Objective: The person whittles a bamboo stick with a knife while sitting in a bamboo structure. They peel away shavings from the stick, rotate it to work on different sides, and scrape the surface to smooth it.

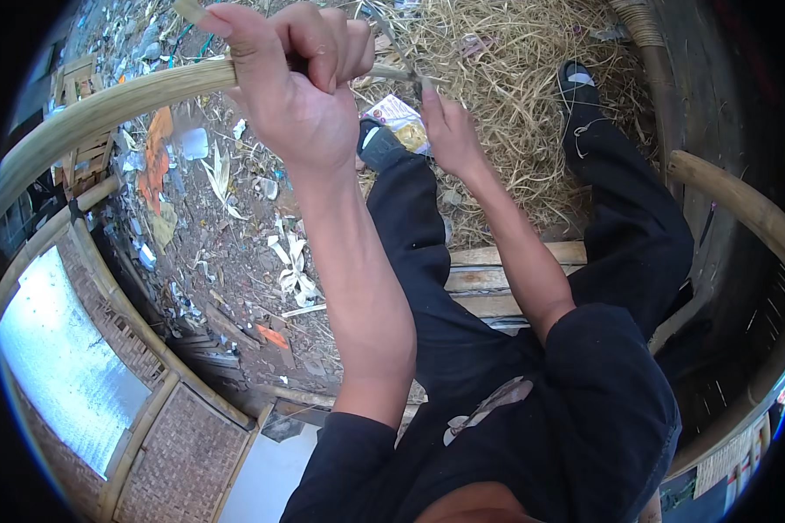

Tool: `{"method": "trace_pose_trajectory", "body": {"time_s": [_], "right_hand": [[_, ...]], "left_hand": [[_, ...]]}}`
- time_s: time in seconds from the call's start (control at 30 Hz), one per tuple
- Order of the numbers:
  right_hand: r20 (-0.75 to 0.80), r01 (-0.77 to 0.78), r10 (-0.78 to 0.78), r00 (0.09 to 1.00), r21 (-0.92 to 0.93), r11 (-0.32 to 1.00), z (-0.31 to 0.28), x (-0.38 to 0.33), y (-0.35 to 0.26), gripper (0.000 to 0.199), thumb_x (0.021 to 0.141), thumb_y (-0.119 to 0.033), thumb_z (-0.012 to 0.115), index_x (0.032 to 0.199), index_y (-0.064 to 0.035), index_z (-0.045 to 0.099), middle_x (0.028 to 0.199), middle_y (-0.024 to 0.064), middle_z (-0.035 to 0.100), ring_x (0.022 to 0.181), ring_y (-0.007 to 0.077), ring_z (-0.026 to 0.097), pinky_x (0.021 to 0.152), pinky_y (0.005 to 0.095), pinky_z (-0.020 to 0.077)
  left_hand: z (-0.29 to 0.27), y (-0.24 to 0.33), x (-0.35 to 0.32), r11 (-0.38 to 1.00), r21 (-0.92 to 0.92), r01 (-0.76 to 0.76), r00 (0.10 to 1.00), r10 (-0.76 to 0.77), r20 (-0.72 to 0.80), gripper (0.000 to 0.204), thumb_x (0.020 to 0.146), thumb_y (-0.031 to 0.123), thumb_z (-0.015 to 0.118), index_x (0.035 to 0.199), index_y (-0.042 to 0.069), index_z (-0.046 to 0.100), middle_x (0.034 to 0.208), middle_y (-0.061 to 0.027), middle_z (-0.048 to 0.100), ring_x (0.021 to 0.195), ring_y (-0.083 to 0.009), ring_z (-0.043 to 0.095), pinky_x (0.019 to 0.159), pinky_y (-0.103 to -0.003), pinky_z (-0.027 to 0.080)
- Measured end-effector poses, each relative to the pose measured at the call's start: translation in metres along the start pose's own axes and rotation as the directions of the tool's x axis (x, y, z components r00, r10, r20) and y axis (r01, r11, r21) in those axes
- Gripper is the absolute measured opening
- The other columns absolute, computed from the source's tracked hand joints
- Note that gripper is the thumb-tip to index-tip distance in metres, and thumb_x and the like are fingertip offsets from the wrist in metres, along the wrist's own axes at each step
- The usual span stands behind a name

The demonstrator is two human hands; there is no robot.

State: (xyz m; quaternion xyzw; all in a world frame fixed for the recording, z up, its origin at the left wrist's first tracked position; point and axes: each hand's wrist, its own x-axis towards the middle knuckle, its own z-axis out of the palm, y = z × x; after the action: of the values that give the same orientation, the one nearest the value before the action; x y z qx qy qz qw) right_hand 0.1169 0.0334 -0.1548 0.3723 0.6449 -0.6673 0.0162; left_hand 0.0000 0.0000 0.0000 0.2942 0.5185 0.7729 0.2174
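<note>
My left hand (301, 96) is raised at the top of the view, its fingers curled around a long pale bamboo strip (122, 94) and its thumb stretched along it. The strip runs in from the left edge and comes out thinner past my fingers. Beside the thumb tip shows a short pale piece (189, 10), cut off by the top edge. To the right and lower, my right hand (450, 135) is closed on the handle of a knife. The knife's narrow blade (391, 37) points up and left, close to the strip's thin end; whether they touch I cannot tell.
I sit on bamboo slats (488, 279), legs apart. Dry straw and shavings (515, 122) cover the ground between and beyond my feet. Litter and dried husks (295, 270) lie to the left. A woven bamboo wall (183, 453) stands lower left; a bamboo pole (733, 200) juts in at right.
</note>
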Motion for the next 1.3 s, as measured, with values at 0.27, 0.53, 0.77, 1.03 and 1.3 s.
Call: {"method": "trace_pose_trajectory", "body": {"time_s": [0.27, 0.53, 0.77, 1.03, 1.3], "right_hand": [[-0.127, -0.148, 0.105, 0.986, -0.403, 0.903, -0.014, 0.065, 0.168, 0.074, 0.095, -0.049, 0.014, 0.091, 0.0054, 0.063, 0.089, 0.0305, 0.061, 0.092, 0.0469, 0.057, 0.084, 0.0508, 0.0412], [0.007, -0.19, 0.194, 0.981, -0.158, 0.969, -0.015, 0.049, 0.108, 0.075, 0.092, -0.06, 0.023, 0.088, 0.0022, 0.064, 0.078, 0.0232, 0.061, 0.081, 0.0368, 0.058, 0.075, 0.0426, 0.0435], [0.077, 0.127, -0.123, 0.989, -0.041, 0.991, -0.019, 0.004, 0.0, 0.063, 0.097, -0.048, 0.028, 0.071, 0.0037, 0.055, 0.063, 0.0167, 0.055, 0.065, 0.0296, 0.055, 0.068, 0.0399, 0.0433], [-0.143, -0.136, 0.092, 0.985, -0.333, 0.933, -0.01, 0.057, 0.154, 0.069, 0.095, -0.046, 0.021, 0.091, 0.0078, 0.064, 0.087, 0.0337, 0.059, 0.092, 0.0495, 0.055, 0.086, 0.0508, 0.0409], [-0.067, -0.013, 0.005, 0.998, -0.114, 0.993, -0.009, 0.005, 0.046, 0.061, 0.096, -0.045, 0.027, 0.083, 0.0045, 0.06, 0.081, 0.0309, 0.06, 0.086, 0.0483, 0.056, 0.078, 0.0493, 0.0428]], "left_hand": [[0.006, -0.006, -0.003, 0.998, -0.058, 0.003, 0.995, 0.003, 0.1, 0.068, 0.092, 0.064, 0.019, 0.05, 0.01, 0.025, 0.046, 0.0023, 0.014, 0.042, -0.0113, 0.01, 0.045, -0.029, 0.011], [-0.006, 0.001, -0.004, 0.999, 0.011, 0.03, 0.993, -0.032, 0.117, 0.068, 0.092, 0.064, 0.019, 0.05, 0.01, 0.024, 0.045, 0.0024, 0.016, 0.042, -0.0109, 0.011, 0.044, -0.029, 0.011], [-0.002, 0.008, -0.007, 0.998, 0.021, 0.063, 0.979, -0.066, 0.195, 0.068, 0.093, 0.061, 0.02, 0.048, 0.011, 0.024, 0.044, 0.0025, 0.016, 0.041, -0.0106, 0.011, 0.044, -0.028, 0.01], [0.004, 0.005, -0.004, 0.998, 0.026, 0.053, 0.984, -0.056, 0.167, 0.067, 0.093, 0.061, 0.022, 0.049, 0.012, 0.024, 0.045, 0.0032, 0.015, 0.041, -0.0108, 0.009, 0.043, -0.029, 0.01], [0.003, 0.007, -0.006, 0.995, 0.087, 0.05, 0.989, -0.061, 0.132, 0.067, 0.092, 0.063, 0.022, 0.049, 0.011, 0.024, 0.045, 0.0029, 0.013, 0.042, -0.0107, 0.009, 0.045, -0.029, 0.01]]}}
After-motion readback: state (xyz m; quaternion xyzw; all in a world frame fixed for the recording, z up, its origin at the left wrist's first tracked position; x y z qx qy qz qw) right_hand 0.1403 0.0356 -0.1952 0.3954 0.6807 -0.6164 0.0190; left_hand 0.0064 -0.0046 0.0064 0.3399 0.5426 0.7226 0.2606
